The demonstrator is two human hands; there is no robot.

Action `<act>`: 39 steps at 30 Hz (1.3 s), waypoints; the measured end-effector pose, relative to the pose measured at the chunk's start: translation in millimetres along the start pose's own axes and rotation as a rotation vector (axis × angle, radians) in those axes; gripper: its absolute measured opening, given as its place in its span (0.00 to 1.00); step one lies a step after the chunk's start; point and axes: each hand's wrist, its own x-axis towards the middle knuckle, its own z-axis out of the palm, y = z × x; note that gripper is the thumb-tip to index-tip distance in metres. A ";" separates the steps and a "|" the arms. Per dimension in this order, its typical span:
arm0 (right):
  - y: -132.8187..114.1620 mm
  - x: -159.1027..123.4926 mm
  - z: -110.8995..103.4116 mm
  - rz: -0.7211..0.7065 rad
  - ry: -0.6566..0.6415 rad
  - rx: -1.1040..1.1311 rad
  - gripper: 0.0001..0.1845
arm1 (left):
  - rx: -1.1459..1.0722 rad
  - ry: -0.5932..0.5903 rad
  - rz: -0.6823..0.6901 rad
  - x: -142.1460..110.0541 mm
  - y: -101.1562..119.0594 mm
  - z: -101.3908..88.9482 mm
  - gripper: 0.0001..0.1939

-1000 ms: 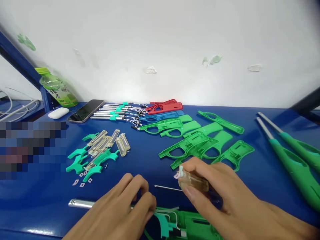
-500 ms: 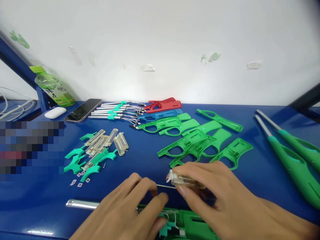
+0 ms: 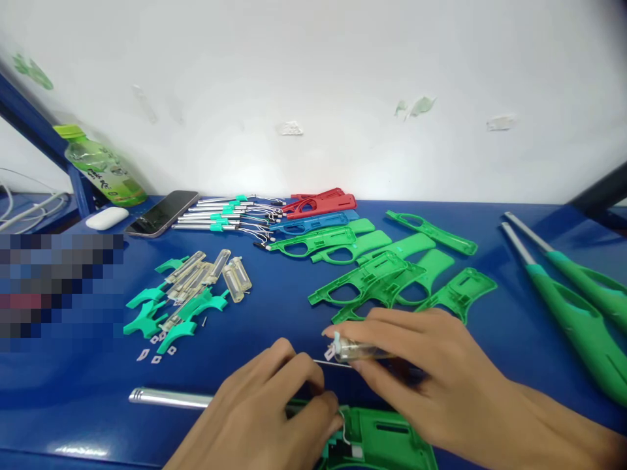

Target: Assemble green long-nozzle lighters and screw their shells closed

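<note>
My right hand (image 3: 431, 378) pinches a small clear plastic fuel tank (image 3: 353, 351) with a white valve tip, held just above the blue table (image 3: 274, 326). A thin metal rod (image 3: 329, 363) sticks out leftward below the tank. My left hand (image 3: 264, 418) is closed, fingertips pressed on the front of a green lighter shell (image 3: 386, 447) at the near edge, where white wire and a teal part show. A silver metal tube (image 3: 166, 397) runs left from under that hand.
Several green shells (image 3: 392, 281) lie in the middle, red and blue ones (image 3: 321, 212) behind. Teal triggers and clear tanks (image 3: 191, 294) lie left, tubes with wires (image 3: 225, 219) beyond. Two assembled green lighters (image 3: 573, 300) lie right. A phone (image 3: 161, 213), earbud case (image 3: 106, 218) and bottle (image 3: 100, 166) stand far left.
My left hand has slid right along the tube onto the green shell's front. My right hand has lowered the clear tank and moved it left, toward the shell.
</note>
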 end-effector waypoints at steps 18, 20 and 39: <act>9.1 -2.8 -12.6 0.059 -0.009 0.002 0.08 | 0.016 0.194 -0.009 18.4 9.4 -11.8 0.15; 12.3 -3.5 -16.9 -0.021 -0.028 -0.018 0.06 | 0.019 0.221 -0.005 18.4 8.3 -10.2 0.15; 21.5 -13.2 -25.5 -0.400 -0.135 -0.374 0.13 | -0.068 0.294 0.005 15.9 6.8 1.3 0.11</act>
